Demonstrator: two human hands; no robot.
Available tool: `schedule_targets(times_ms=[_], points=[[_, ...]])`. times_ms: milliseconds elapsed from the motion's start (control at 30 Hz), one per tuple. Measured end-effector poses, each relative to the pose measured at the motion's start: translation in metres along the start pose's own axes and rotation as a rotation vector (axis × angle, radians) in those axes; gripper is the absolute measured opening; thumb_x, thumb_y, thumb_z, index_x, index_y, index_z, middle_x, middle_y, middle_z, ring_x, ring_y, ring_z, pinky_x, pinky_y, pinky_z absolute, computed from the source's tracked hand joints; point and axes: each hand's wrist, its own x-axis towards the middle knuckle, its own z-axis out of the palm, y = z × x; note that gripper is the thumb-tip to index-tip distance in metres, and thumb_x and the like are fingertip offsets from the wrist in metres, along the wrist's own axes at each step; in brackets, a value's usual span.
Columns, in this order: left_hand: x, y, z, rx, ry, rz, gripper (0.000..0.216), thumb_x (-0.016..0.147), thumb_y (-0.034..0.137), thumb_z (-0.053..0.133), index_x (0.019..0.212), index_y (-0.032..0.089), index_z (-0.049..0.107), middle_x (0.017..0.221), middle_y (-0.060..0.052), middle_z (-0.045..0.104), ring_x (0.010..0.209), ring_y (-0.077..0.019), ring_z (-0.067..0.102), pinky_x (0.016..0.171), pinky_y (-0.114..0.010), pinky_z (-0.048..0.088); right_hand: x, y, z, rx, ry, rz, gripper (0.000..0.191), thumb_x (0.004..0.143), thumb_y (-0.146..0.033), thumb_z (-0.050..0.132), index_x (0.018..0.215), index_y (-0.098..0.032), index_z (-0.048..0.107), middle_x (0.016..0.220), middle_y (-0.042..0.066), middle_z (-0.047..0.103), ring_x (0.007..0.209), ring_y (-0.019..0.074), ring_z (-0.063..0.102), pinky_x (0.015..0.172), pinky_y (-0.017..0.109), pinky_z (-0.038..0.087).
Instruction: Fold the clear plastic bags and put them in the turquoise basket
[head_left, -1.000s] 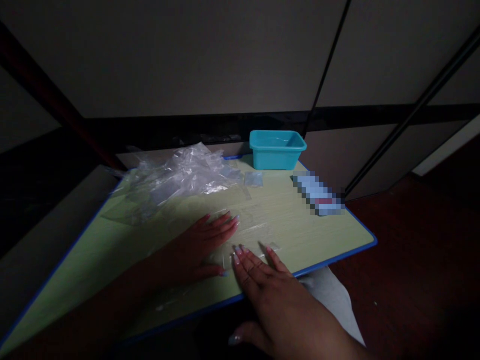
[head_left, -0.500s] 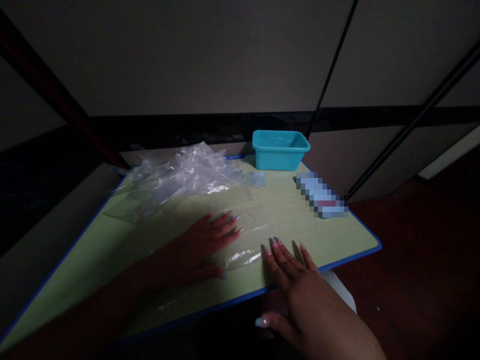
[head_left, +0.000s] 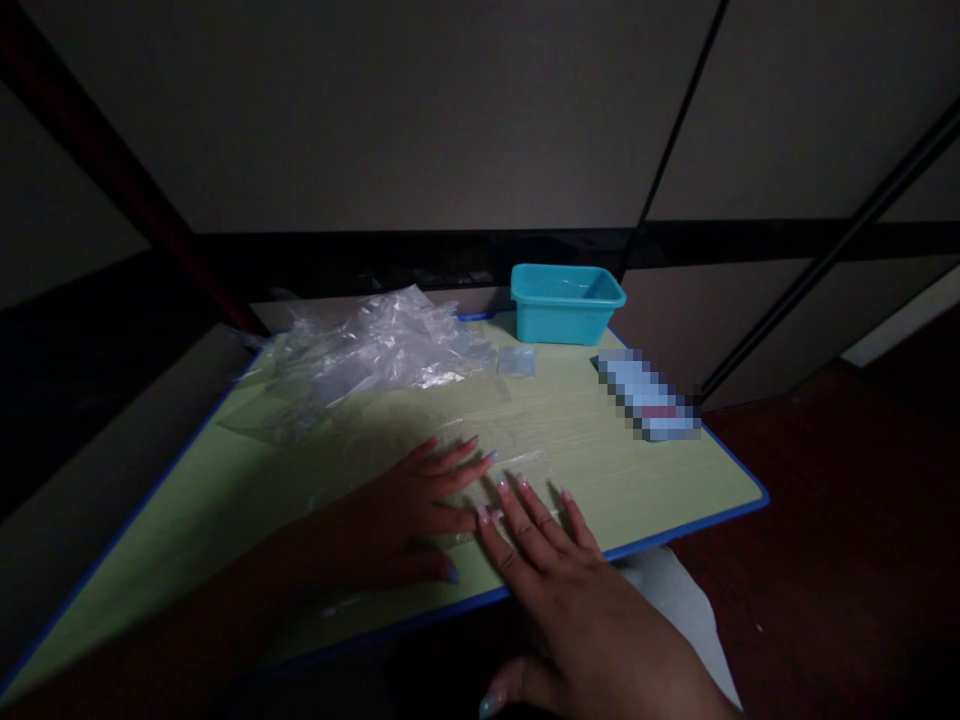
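The right hand (head_left: pixel 559 580) had moved in beside the left hand (head_left: pixel 409 505); both lay palm-down, fingers spread, gripping nothing, over clear plastic film (head_left: pixel 531 461) nearer the wearer than the smooth turquoise tub (head_left: pixel 564 322). Thin, glossy and creased, the film seemed light, limp and slippery, best pinched at an edge.

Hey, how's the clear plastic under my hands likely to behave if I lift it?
The clear plastic is likely floppy, since it lies thin and flat on the table. It's probably very light, being see-through film. It may also slide easily, given its shiny streaks.
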Motion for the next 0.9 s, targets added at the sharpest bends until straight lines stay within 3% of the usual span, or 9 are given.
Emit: schedule_targets(times_ms=[167, 333, 500, 633, 900], points=[[0.0, 0.005, 0.001, 0.005, 0.018, -0.024, 0.071, 0.08, 0.064, 0.046, 0.141, 0.035, 0.024, 0.151, -0.005, 0.014, 0.137, -0.0324, 0.01, 0.109, -0.054, 0.008, 0.002, 0.004, 0.003, 0.018, 0.014, 0.002, 0.103, 0.063, -0.06, 0.068, 0.143, -0.036, 0.008, 0.15, 0.007, -0.013, 0.135, 0.0385, -0.006, 0.105, 0.062, 0.0], [-0.003, 0.002, 0.007, 0.002, 0.005, -0.099, 0.086, 0.08, 0.067, 0.042, 0.145, 0.024, 0.007, 0.15, -0.01, 0.013, 0.137, -0.0285, 0.016, 0.11, -0.05, 0.007, 0.003, 0.005, 0.006, 0.007, 0.036, 0.009, 0.109, 0.059, -0.065, 0.067, 0.145, -0.028, 0.01, 0.15, 0.012, -0.004, 0.136, 0.0384, -0.002, 0.107, 0.06, 0.004], [-0.005, -0.006, 0.013, 0.067, 0.06, -0.204, 0.081, 0.084, 0.063, 0.037, 0.145, 0.02, 0.007, 0.15, -0.012, 0.014, 0.137, -0.0271, 0.017, 0.11, -0.047, 0.011, 0.007, -0.002, 0.0, -0.017, 0.001, 0.091, 0.099, 0.071, -0.055, 0.063, 0.145, -0.016, 0.011, 0.149, 0.018, 0.007, 0.136, 0.0363, 0.004, 0.108, 0.058, 0.009], [-0.003, -0.01, 0.012, 0.165, 0.164, -0.284, 0.08, 0.085, 0.062, 0.036, 0.146, 0.018, 0.006, 0.151, -0.013, 0.013, 0.138, -0.0274, 0.014, 0.109, -0.048, 0.009, 0.008, -0.006, 0.0, -0.036, 0.021, 0.113, 0.098, 0.071, -0.055, 0.063, 0.144, -0.01, 0.017, 0.148, 0.02, 0.009, 0.136, 0.037, 0.006, 0.109, 0.056, 0.013], [0.002, -0.011, 0.014, 0.224, 0.211, -0.418, 0.074, 0.086, 0.056, 0.037, 0.145, 0.019, 0.012, 0.151, -0.013, 0.014, 0.138, -0.0309, 0.012, 0.107, -0.054, 0.01, 0.015, -0.006, 0.008, -0.079, 0.196, 0.066, 0.084, 0.082, -0.05, 0.051, 0.145, -0.01, 0.012, 0.149, 0.013, 0.011, 0.138, 0.0292, 0.01, 0.111, 0.053, 0.005]])
